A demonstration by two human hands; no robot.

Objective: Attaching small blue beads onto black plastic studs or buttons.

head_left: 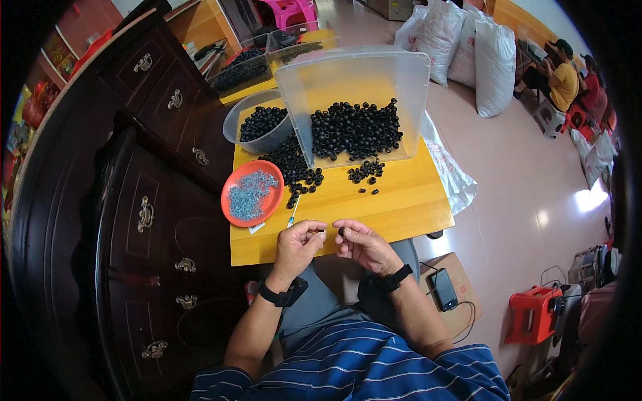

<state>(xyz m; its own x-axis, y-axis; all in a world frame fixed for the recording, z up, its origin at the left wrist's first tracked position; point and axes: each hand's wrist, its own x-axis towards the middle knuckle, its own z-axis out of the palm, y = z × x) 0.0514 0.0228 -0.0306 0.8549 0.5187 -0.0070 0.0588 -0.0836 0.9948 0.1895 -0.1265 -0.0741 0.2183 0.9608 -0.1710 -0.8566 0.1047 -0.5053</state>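
Observation:
Both of my hands meet over the near edge of the yellow table. Between the thumb and fingers of my right hand [363, 245] is a small black knob [342, 231]. My left hand [299, 246] is closed in a pinch close beside it; what its fingertips hold is too small to make out. Ahead, a clear plastic bin [421, 100] lies tipped toward me with many black knobs [354, 130] in it. Loose knobs [364, 172] are scattered in front of it. Left of them sits a red plate [226, 194] heaped with small silvery screws [251, 195].
A clear round tub [232, 127] of black pieces stands behind the plate. A thin pen-like tool [293, 212] lies on the yellow table [401, 210]. Dark drawers [150, 200] rise at left. To the right, a phone [444, 289] rests on a cardboard box [461, 321]; people sit farther off.

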